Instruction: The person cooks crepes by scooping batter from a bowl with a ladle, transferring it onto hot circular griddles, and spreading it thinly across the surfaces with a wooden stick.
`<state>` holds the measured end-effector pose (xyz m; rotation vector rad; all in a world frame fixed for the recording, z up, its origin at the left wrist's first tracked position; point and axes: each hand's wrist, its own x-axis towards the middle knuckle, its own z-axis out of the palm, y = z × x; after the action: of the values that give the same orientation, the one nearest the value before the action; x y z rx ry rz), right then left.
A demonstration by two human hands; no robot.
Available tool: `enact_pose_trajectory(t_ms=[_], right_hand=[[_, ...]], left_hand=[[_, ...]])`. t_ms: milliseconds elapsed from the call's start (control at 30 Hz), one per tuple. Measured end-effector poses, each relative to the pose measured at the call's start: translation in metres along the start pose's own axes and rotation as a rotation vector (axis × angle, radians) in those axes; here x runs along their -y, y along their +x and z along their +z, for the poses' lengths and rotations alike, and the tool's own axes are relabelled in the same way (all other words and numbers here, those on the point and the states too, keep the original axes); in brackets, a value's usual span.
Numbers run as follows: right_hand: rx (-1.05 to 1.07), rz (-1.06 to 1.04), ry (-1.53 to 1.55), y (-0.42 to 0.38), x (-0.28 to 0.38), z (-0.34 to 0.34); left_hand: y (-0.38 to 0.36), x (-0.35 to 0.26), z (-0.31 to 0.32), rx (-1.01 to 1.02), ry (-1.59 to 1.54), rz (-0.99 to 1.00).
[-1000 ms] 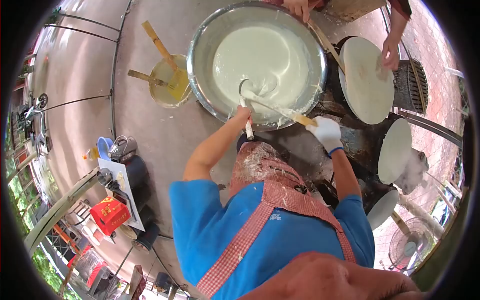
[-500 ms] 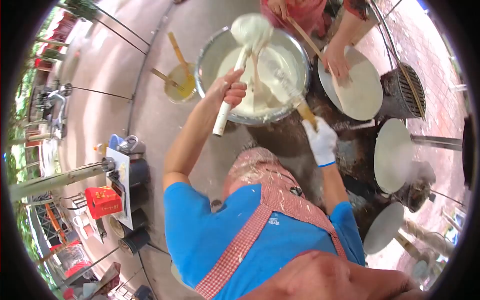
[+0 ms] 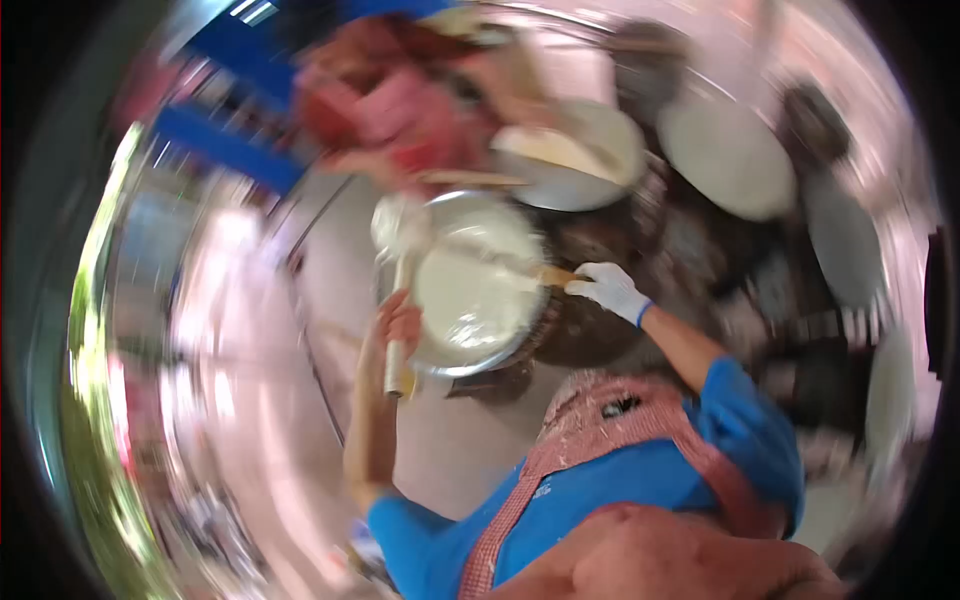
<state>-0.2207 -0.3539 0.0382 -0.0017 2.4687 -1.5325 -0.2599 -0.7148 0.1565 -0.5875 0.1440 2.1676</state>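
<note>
My bare left hand (image 3: 400, 322) is wrapped round the white pipe-like handle of a ladle (image 3: 397, 270). Its pale, batter-coated head is blurred above the far left rim of a large metal bowl (image 3: 480, 368). Creamy white batter (image 3: 465, 290) fills much of the bowl. In a white glove, my right hand (image 3: 610, 288) grips the wooden handle of a batter-coated tool (image 3: 556, 276). That tool's far part reaches over the batter, and its exact kind is too blurred to tell.
Across the bowl a person in red and pink (image 3: 400, 115) leans over a round griddle (image 3: 570, 195), a pale sheet lifted on it. More round griddles (image 3: 728, 160) stand to the right. A wooden stick (image 3: 470, 180) lies near the bowl's far rim.
The view has swung, blurring the surroundings. The ladle's head has shifted to the bowl's left rim, and the stream of batter from it no longer shows. Both hands keep their grips.
</note>
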Motion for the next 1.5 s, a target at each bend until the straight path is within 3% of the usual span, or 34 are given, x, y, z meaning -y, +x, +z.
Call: enact_pose_trajectory(t_ms=[33,100,167,200,300,333,433,467,500,533,567,667,700,733,767,833,867,900,967,1033,1100,1167,1200,1267,1300,1333,1400,1433,1500], right_hand=[[-0.053,-0.036,-0.13,-0.025,-0.025,-0.007],[-0.19,0.02,-0.228,-0.074,-0.038,-0.036],[-0.37,0.053,-0.219,-0.11,-0.054,-0.059],[-0.434,0.064,-0.186,-0.128,-0.057,-0.067],[-0.598,0.136,-0.071,-0.181,-0.073,-0.082],[-0.628,0.178,-0.028,-0.203,-0.084,-0.086],[-0.673,0.337,-0.085,-0.264,-0.157,-0.076],[-0.627,0.421,-0.183,-0.288,-0.188,-0.074],[-0.718,0.437,-0.177,-0.321,-0.207,-0.065],[-0.769,0.563,-0.162,-0.355,-0.201,-0.067],[-0.721,0.703,-0.081,-0.386,-0.197,-0.074],[-1.012,0.799,-0.078,-0.458,-0.207,-0.082],[-1.119,0.828,-0.135,-0.477,-0.214,-0.091],[-1.17,0.964,-0.16,-0.497,-0.229,-0.122],[-1.257,1.118,-0.179,-0.508,-0.234,-0.14],[-1.396,1.082,0.005,-0.509,-0.232,-0.184],[-1.471,1.012,-0.025,-0.503,-0.233,-0.203],[-1.571,0.792,-0.135,-0.493,-0.239,-0.219],[-1.637,0.465,-0.301,-0.46,-0.251,-0.254],[-1.29,0.808,-0.524,-0.425,-0.263,-0.285],[-1.208,0.99,-0.592,-0.397,-0.314,-0.298],[-1.234,1.014,-0.523,-0.398,-0.331,-0.308],[-1.379,0.843,-0.377,-0.407,-0.339,-0.312],[-1.546,0.582,0.016,-0.417,-0.335,-0.315],[-1.54,0.588,0.006,-0.406,-0.328,-0.323],[-1.64,0.572,0.427,-0.378,-0.314,-0.327],[-1.663,0.525,0.39,-0.347,-0.336,-0.329],[-1.577,0.764,0.004,-0.341,-0.354,-0.328],[-1.458,0.972,-0.378,-0.35,-0.359,-0.334]], left_hand=[[0.021,0.019,0.0,-0.33,0.353,0.411],[0.048,0.016,-0.007,-0.238,0.618,0.247],[0.088,0.013,0.015,0.17,0.602,-0.272],[0.111,0.017,0.014,0.085,0.816,-0.059],[0.189,0.068,0.014,0.281,0.815,-0.233],[0.215,0.105,0.017,0.539,0.69,-0.407],[0.271,0.187,0.022,0.194,0.512,-0.68],[0.297,0.215,0.016,0.064,0.344,-0.721],[0.337,0.221,-0.009,-0.109,0.408,-0.639],[0.348,0.265,-0.008,-0.14,0.345,-0.675],[0.39,0.274,-0.038,-0.032,0.39,-0.767],[0.438,0.374,-0.03,0.035,0.123,-1.017],[0.447,0.41,-0.018,0.075,0.184,-0.984],[0.462,0.466,0.025,0.173,0.687,-0.818],[0.481,0.489,0.042,0.036,0.618,-0.96],[0.526,0.529,0.062,0.142,0.907,-0.87],[0.543,0.548,0.074,0.227,1.125,-0.769],[0.558,0.567,0.084,0.309,1.343,-0.652],[0.591,0.6,0.09,0.344,1.471,-0.545],[0.638,0.633,0.064,0.346,1.544,-0.47],[0.689,0.636,0.03,0.333,1.612,-0.422],[0.706,0.633,0.028,0.749,2.269,0.92],[0.699,0.627,0.045,0.53,2.565,0.581],[0.698,0.606,0.056,0.623,2.635,0.633],[0.7,0.604,0.06,0.715,2.695,0.701],[0.703,0.605,0.063,0.707,2.693,0.687],[0.709,0.609,0.069,0.838,2.713,0.688],[0.705,0.613,0.077,0.829,2.717,0.679],[0.694,0.613,0.112,0.843,2.254,0.73]])
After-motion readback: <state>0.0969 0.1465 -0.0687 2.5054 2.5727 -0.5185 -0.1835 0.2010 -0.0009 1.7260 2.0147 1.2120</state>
